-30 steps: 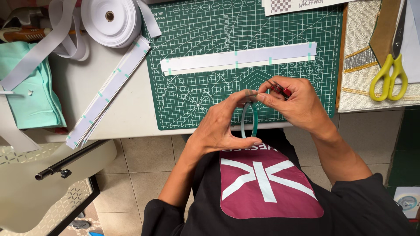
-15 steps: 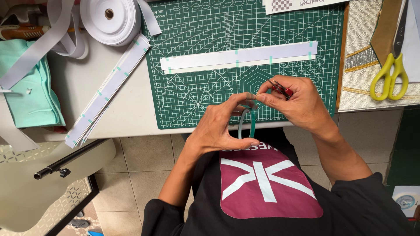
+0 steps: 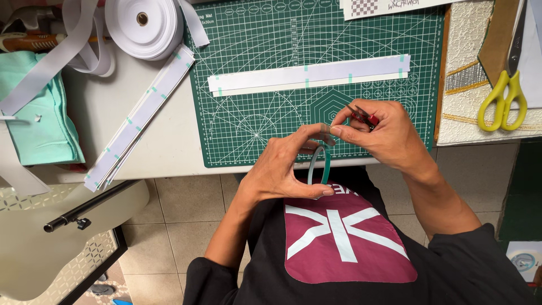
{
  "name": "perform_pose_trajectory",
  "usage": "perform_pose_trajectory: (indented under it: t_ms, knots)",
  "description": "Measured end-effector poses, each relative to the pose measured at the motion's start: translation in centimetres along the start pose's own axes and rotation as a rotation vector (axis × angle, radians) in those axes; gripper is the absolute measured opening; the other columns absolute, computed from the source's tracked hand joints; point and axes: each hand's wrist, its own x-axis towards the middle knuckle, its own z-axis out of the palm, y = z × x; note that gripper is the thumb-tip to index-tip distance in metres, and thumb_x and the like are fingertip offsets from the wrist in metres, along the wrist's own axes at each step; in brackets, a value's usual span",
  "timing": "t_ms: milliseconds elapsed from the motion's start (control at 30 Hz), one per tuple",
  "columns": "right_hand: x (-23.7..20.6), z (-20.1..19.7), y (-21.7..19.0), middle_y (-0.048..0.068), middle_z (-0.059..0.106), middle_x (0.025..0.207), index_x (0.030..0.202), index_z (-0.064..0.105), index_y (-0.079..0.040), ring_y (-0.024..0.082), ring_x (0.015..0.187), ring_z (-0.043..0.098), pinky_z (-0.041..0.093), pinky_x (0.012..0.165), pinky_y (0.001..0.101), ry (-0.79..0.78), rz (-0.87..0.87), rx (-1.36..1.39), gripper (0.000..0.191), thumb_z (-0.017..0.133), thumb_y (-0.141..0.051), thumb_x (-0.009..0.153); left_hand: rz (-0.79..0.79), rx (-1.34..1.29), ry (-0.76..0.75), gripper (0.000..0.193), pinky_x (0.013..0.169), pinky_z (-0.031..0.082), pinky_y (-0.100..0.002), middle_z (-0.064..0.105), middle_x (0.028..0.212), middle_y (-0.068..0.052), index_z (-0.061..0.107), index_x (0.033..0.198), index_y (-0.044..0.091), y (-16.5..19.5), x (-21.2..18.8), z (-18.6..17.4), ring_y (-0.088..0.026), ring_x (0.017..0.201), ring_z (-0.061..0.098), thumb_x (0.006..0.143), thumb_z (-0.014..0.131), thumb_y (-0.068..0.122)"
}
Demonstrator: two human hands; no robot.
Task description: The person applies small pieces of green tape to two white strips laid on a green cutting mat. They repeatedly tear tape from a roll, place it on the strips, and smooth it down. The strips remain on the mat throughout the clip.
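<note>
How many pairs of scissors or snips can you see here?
2. The yellow-handled scissors lie on the patterned cloth at the right edge. Small red snips sit in the right hand, over the green cutting mat. Others may be hidden.

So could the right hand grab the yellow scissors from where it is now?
Probably yes. The yellow scissors lie in the open off to the right, with nothing between them and the right hand. But that hand is busy: it holds a small red tool and pinches the teal tape, so it would have to let go first.

Thin green tape roll (image 3: 319,165) upright, small red-handled snips (image 3: 363,117) above
</note>
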Motion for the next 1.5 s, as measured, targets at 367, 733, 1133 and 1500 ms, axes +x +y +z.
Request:
perform_pose_trajectory:
  t_ms: [367, 733, 1133, 1500]
  knots:
    - [0.7, -0.6, 1.5, -0.007, 0.062, 0.063, 0.092, 0.078, -0.003, 0.003, 0.057, 0.05, 0.04, 0.052, 0.0231, -0.222, 0.08, 0.196, 0.018, 0.074, -0.02, 0.09, 0.027, -0.162, -0.031, 0.103, 0.111, 0.062, -0.044, 0.074, 0.129, -0.014, 0.049, 0.151, 0.01, 0.1, -0.3, -0.3, -0.03, 0.119, 0.077, 0.067, 0.089, 0.053]
    - [0.3, -0.5, 2.6, -0.005, 0.055, 0.06, 0.083, 0.075, -0.004, 0.005, 0.054, 0.044, 0.036, 0.051, 0.025, -0.244, 0.101, 0.306, 0.019, 0.075, -0.022, 0.09, 0.025, -0.223, -0.048, 0.099, 0.113, 0.062, -0.043, 0.075, 0.127, -0.013, 0.051, 0.148, 0.009, 0.1, -0.7, -0.3, -0.028, 0.115, 0.078, 0.067, 0.09, 0.05]
    - [-1.2, -1.4, 2.5, -0.005, 0.048, 0.073, 0.112, 0.064, -0.004, 0.003, 0.061, 0.042, 0.037, 0.053, 0.0231, -0.219, -0.064, 0.224, 0.034, 0.046, -0.033, 0.108, 0.098, -0.211, 0.06, 0.1, 0.11, 0.065, -0.044, 0.067, 0.137, -0.015, 0.048, 0.147, 0.008, -0.9, -0.6, -1.1, -0.029, 0.122, 0.075, 0.068, 0.09, 0.052]
    - [-0.8, -0.2, 1.2, -0.001, 0.065, 0.066, 0.102, 0.073, -0.008, 0.006, 0.055, 0.053, 0.041, 0.049, 0.0261, -0.233, -0.01, -0.042, 0.028, 0.063, -0.033, 0.095, 0.079, -0.201, 0.042, 0.098, 0.112, 0.064, -0.045, 0.07, 0.134, -0.014, 0.05, 0.147, 0.009, -0.6, -0.3, -0.9, -0.028, 0.119, 0.075, 0.068, 0.089, 0.051]
